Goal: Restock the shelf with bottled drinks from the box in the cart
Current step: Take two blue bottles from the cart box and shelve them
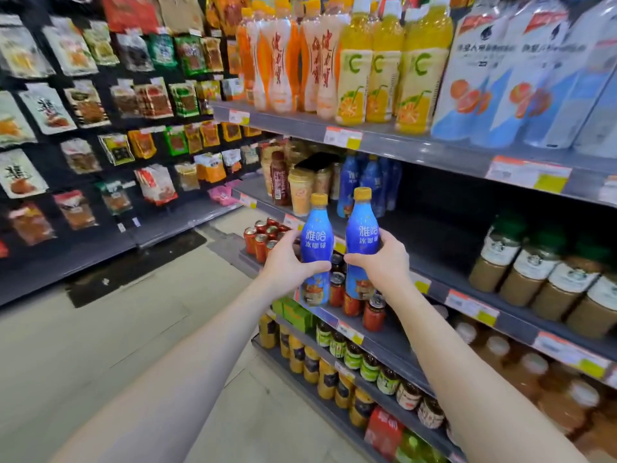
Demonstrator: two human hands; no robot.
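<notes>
I hold two upright blue bottled drinks with yellow caps in front of the shelving. My left hand [289,262] grips the left blue bottle [316,243] around its middle. Around the waist of the right blue bottle [362,240] closes my right hand [384,260]. Both bottles hover just in front of the second shelf [430,255], whose middle stretch is dark and bare. At the back of that shelf stand several matching blue bottles [365,182]. The cart and its box are out of view.
Brown coffee bottles [551,279] fill the same shelf's right end; milk-tea cups [302,188] sit at its left. Orange and yellow juice bottles [380,68] line the shelf above. Red cans [354,302] and jars sit below. Hanging snack packs [100,128] cover the left wall across the aisle floor [117,329].
</notes>
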